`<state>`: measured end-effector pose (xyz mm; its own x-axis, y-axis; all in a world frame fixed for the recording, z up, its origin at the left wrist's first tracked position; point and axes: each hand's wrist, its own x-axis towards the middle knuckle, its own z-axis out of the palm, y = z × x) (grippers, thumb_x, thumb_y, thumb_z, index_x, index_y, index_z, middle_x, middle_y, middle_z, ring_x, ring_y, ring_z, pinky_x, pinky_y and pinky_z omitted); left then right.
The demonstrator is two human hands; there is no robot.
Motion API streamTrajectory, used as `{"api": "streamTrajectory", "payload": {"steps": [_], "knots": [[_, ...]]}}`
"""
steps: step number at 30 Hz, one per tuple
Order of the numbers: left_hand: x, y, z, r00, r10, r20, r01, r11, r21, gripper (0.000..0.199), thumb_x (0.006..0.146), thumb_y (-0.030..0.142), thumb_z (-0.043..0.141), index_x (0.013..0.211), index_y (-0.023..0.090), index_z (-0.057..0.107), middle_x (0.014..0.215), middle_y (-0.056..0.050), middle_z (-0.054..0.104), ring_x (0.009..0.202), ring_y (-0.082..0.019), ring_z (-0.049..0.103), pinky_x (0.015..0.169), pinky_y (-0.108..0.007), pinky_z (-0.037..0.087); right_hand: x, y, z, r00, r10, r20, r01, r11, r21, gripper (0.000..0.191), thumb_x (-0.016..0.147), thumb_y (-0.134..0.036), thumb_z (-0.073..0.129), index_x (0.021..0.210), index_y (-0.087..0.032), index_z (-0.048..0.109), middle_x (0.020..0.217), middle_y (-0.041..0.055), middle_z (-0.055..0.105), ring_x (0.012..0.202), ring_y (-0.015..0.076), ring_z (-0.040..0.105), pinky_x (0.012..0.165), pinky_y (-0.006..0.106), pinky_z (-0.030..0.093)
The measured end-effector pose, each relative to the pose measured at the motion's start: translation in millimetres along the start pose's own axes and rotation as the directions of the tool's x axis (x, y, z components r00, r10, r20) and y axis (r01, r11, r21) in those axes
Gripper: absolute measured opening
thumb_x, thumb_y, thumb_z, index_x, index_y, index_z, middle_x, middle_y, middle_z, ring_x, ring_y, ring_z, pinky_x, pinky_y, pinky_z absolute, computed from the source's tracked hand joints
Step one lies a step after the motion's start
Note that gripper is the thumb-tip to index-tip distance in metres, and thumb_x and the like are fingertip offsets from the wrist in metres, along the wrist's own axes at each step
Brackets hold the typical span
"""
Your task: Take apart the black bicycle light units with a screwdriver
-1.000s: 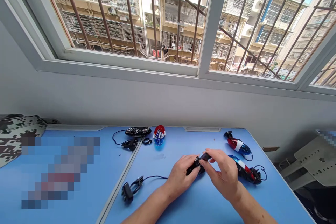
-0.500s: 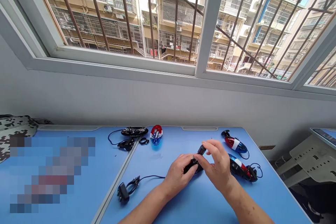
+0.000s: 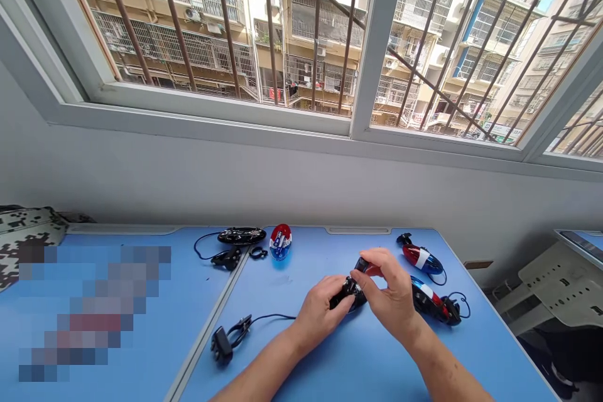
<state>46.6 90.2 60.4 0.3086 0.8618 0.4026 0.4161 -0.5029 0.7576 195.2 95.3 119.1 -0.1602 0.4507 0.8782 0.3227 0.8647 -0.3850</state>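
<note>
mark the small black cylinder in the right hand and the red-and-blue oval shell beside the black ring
small black cylinder (image 3: 362,264), head view, exposed side
red-and-blue oval shell (image 3: 281,243), head view, its middle

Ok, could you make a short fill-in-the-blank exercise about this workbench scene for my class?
1. The right hand pinches a small cylinder that is coloured ____.
2. The left hand is above a tabletop that is coloured ____.
3. Right of the right hand lie ____ red, white and blue devices.
4. The small shell at the back is blue at its near end and ____ at its far end.

Missing words: black; blue; two; red.
</note>
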Motion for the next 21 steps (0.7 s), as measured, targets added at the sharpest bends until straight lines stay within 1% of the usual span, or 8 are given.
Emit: {"api": "streamTrajectory", "payload": {"steps": [4, 8, 10, 13, 15, 17, 19, 21], "knots": [[0.5, -2.9, 0.8, 1.000, -0.006, 0.001, 0.006, 1.000, 0.006, 0.015, 0.085, 0.025, 0.049, 0.076, 0.021, 0.060, 0.073, -0.001, 0.063, 0.071, -0.018, 0.057, 0.068, -0.027, 0.048, 1.2, 2.2, -1.4, 1.000, 0.013, 0.020, -0.013, 0.999, 0.030, 0.027, 0.087, -0.012, 0.059, 0.111, -0.023, 0.058, 0.085, 0.0024, 0.063, 0.071, 0.0124, 0.061, 0.056, 0.023, 0.060], [0.5, -6.2, 1.7, 1.000, -0.014, -0.005, 0.014, 1.000, 0.012, 0.014, 0.083, 0.023, 0.048, 0.073, 0.021, 0.058, 0.071, 0.000, 0.061, 0.070, -0.018, 0.056, 0.068, -0.027, 0.048, 2.9, 6.2, -3.6, 0.998, 0.012, 0.060, -0.016, 0.998, 0.059, 0.022, 0.087, -0.015, 0.059, 0.108, -0.023, 0.060, 0.084, 0.0028, 0.065, 0.071, 0.0129, 0.062, 0.057, 0.023, 0.059], [0.2, -7.0, 1.7, 1.000, -0.019, 0.000, 0.019, 1.000, -0.003, 0.013, 0.082, 0.022, 0.049, 0.075, 0.021, 0.060, 0.074, 0.000, 0.063, 0.073, -0.019, 0.057, 0.070, -0.028, 0.049, 4.1, 7.5, -5.3, 0.995, 0.015, 0.098, -0.024, 0.996, 0.092, 0.021, 0.088, -0.016, 0.059, 0.108, -0.023, 0.061, 0.086, 0.0035, 0.067, 0.074, 0.0136, 0.064, 0.059, 0.023, 0.059], [-0.2, -7.4, 1.3, 1.000, -0.011, 0.014, 0.012, 0.999, -0.039, 0.014, 0.083, 0.021, 0.049, 0.085, 0.021, 0.063, 0.082, -0.002, 0.067, 0.080, -0.020, 0.060, 0.074, -0.029, 0.050, 5.4, 7.8, -7.3, 0.986, 0.020, 0.167, -0.047, 0.986, 0.159, 0.022, 0.089, -0.017, 0.058, 0.109, -0.024, 0.062, 0.091, 0.0045, 0.069, 0.080, 0.0146, 0.066, 0.063, 0.025, 0.059], [-0.4, -7.6, 1.3, 1.000, 0.001, 0.021, 0.000, 0.999, -0.048, 0.016, 0.083, 0.021, 0.049, 0.087, 0.021, 0.064, 0.085, -0.002, 0.068, 0.081, -0.020, 0.061, 0.076, -0.030, 0.050, 5.3, 7.6, -7.4, 0.980, 0.031, 0.199, -0.068, 0.980, 0.187, 0.025, 0.089, -0.017, 0.058, 0.113, -0.025, 0.063, 0.094, 0.0046, 0.071, 0.082, 0.0148, 0.066, 0.065, 0.025, 0.059], [-0.6, -7.8, 1.5, 1.000, 0.013, 0.028, -0.012, 0.999, -0.051, 0.015, 0.084, 0.020, 0.049, 0.086, 0.021, 0.064, 0.086, -0.002, 0.068, 0.082, -0.020, 0.061, 0.077, -0.030, 0.050, 3.9, 7.6, -6.1, 0.978, 0.028, 0.206, -0.067, 0.980, 0.187, 0.031, 0.090, -0.016, 0.056, 0.119, -0.026, 0.061, 0.094, 0.0045, 0.071, 0.082, 0.0150, 0.067, 0.066, 0.026, 0.059], [-0.7, -7.6, 1.7, 0.999, 0.019, 0.035, -0.017, 0.999, -0.051, 0.014, 0.085, 0.021, 0.049, 0.084, 0.021, 0.062, 0.085, -0.003, 0.068, 0.081, -0.020, 0.060, 0.077, -0.030, 0.050, 1.0, 8.3, -3.3, 0.982, 0.003, 0.189, -0.033, 0.987, 0.155, 0.038, 0.092, -0.015, 0.052, 0.128, -0.026, 0.056, 0.093, 0.0048, 0.072, 0.080, 0.0153, 0.067, 0.066, 0.028, 0.059], [-0.5, -7.0, 1.8, 0.999, 0.016, 0.042, -0.014, 0.999, -0.049, 0.014, 0.087, 0.022, 0.048, 0.082, 0.021, 0.061, 0.082, -0.002, 0.066, 0.079, -0.019, 0.058, 0.076, -0.030, 0.050, -3.1, 9.3, 0.3, 0.990, -0.023, 0.141, 0.008, 0.994, 0.106, 0.042, 0.093, -0.013, 0.048, 0.134, -0.025, 0.049, 0.094, 0.0057, 0.072, 0.080, 0.0157, 0.069, 0.067, 0.029, 0.059]]}}
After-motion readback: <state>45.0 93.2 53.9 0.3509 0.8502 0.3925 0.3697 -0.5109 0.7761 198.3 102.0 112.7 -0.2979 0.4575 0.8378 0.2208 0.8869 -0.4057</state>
